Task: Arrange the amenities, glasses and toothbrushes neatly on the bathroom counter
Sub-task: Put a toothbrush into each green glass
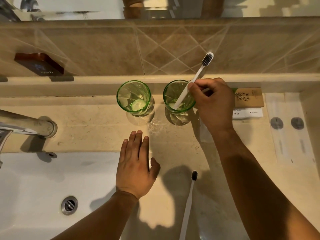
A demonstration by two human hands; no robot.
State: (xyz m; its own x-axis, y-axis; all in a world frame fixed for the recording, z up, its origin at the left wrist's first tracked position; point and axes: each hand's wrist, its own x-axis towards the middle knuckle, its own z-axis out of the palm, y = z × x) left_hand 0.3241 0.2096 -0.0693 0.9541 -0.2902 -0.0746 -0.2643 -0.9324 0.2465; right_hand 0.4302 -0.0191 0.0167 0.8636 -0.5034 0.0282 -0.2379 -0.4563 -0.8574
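Right hand [213,105] pinches a toothbrush [194,80], handle end down in the right glass [178,96]. Left hand [136,163] lies spread flat on the surface [97,129] below the glasses. Second toothbrush [188,201] runs off the bottom edge. The hand covers part of the box [249,97] beside that glass, print unreadable.

The toothbrush [195,78] in the grip is white with black bristles. The glass [179,96] directly below the grip is transparent green, as is the second glass [133,96] beyond it. The box [249,97] behind the grip is tan with a dark plant print. The counter [103,129] is mottled beige.
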